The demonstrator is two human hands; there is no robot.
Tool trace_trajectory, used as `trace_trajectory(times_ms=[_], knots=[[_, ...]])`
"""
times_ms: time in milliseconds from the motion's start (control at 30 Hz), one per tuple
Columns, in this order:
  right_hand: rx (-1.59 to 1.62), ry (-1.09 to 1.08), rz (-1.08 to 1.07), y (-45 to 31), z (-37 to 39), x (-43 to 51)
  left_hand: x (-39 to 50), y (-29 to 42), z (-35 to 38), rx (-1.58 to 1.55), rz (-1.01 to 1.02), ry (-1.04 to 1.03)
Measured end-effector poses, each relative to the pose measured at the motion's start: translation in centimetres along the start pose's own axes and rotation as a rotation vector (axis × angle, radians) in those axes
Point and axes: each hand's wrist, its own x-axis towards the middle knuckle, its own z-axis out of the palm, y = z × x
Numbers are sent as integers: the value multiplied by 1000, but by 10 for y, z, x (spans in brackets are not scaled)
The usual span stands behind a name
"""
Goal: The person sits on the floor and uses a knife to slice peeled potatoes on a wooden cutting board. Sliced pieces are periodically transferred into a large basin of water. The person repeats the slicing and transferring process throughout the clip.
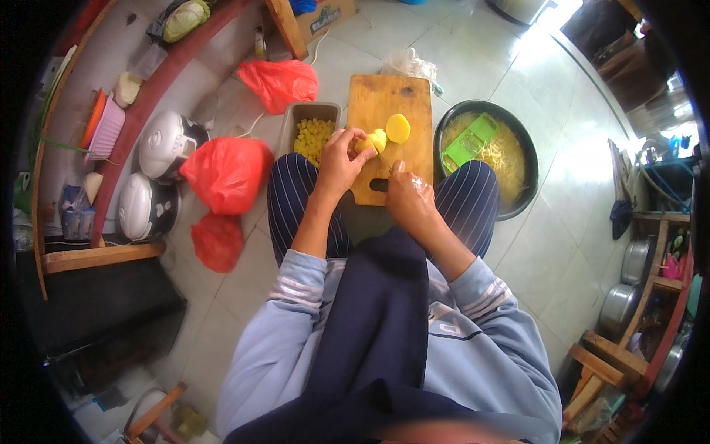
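My left hand [345,161] grips a piece of peeled potato [371,142] on a wooden cutting board [389,94]. Wet-looking, my right hand [409,191] is closed around the handle of a knife, most of it covered by the fingers; its thin blade [383,159] reaches to the potato in my left hand. A flat-cut potato piece [398,129] lies on the board just beyond. Left of the board, a rectangular pan [287,130] holds small yellow potato cubes [313,139]. On the right, a round dark basin [533,158] contains shreds in cloudy liquid and a green plastic grater [471,142].
Red plastic bags [227,175] and two white rice cookers [166,144] stand to the left. A clear plastic bag [410,65] lies behind the board. A wooden shelf with metal pots [618,305] is at the right, and a cabbage [187,21] rests at the upper left.
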Motion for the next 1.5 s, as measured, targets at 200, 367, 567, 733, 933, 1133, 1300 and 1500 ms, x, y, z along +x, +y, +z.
trace_trajectory(times_ms=[200, 367, 567, 733, 933, 1133, 1300, 1500], knots=[[55, 17, -50, -3, -28, -2, -4, -9, -1, -33, -54, 0], [42, 13, -66, -12, -41, -19, -1, -9, -1, 4, -12, 17], [44, -60, -52, -13, -44, -23, -3, -6, 0, 29, -66, 0], [12, -77, -45, -7, -35, -17, -2, -7, -1, 53, -21, 11], [-3, -16, 7, -13, 8, -5, -3, -6, -2, -22, -60, 23], [83, -5, -43, -8, -8, 0, -7, -6, -8, -46, -118, -29], [270, 126, -68, 2, -53, -8, 2, 0, 11, 393, 160, 47], [290, 249, -58, 21, -68, -9, 26, -9, 32, 623, 261, -78]])
